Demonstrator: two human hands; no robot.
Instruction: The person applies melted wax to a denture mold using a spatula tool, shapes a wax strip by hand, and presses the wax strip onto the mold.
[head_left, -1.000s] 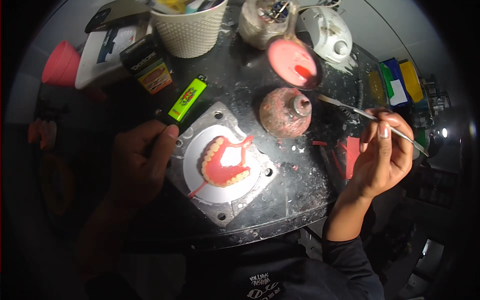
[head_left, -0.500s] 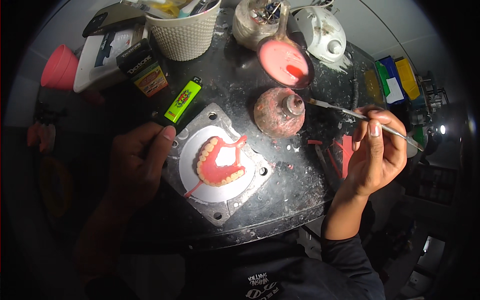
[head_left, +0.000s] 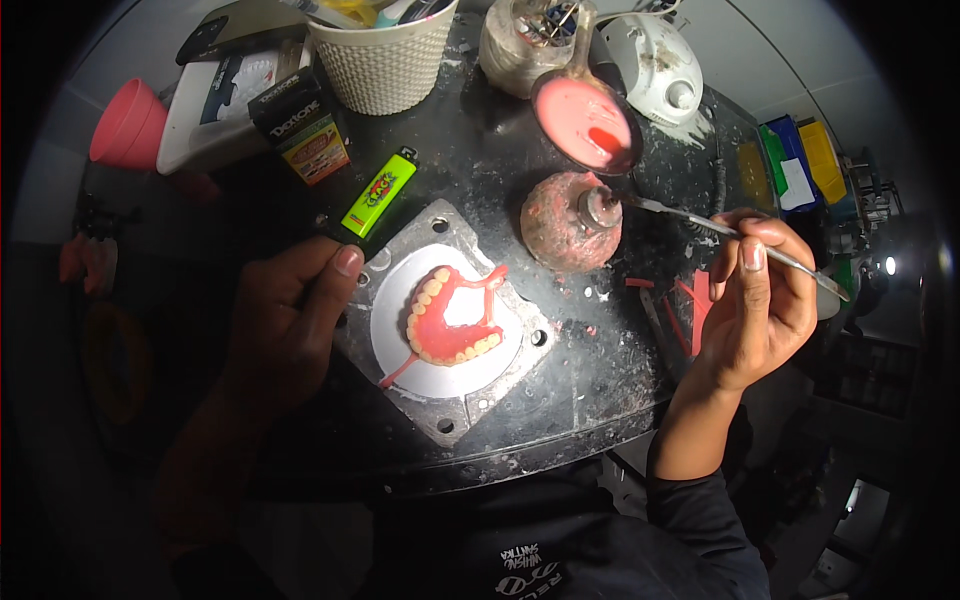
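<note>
Pink denture (head_left: 432, 330): lies on white disc (head_left: 390, 340) in the middle of metal plate (head_left: 485, 388), left & near side of the round pot (head_left: 562, 235) (pot = landmark throughout). Neither hand's on it rn.
Metal tool (head_left: 700, 219): the change. Approx a sec ago its tip was a bit off to the pot's right; now it's up close by the pot's neck. Can't tell if tip & neck touch. No flame I can make out.
Pot neck: so attn's prob. here atm, not at the denture; that one's just parked, same spot rel. to pot as before.
Right hand (head_left: 758, 305): right of pot, slightly nearer the person. Grip narrow, holding the tool pen-style btwn thumb & first fingers, rest curled under. Forearm comes up from near side, wrist bent so tool points left at the pot.
Left hand (head_left: 295, 300): well left of pot, nearer side, in shade, basically unmoved. Thumb & index close tog. by the plate's edge; can't tell if grip's nipping anything.
Lighter (head_left: 380, 198): green, left of pot, just beyond left thumb.
Pan (head_left: 585, 120): pink stuff in it, far side of pot, near it.
Pink strips (head_left: 700, 300): on table (head_left: 590, 400), right & near side of pot, partly behind right hand.
</note>
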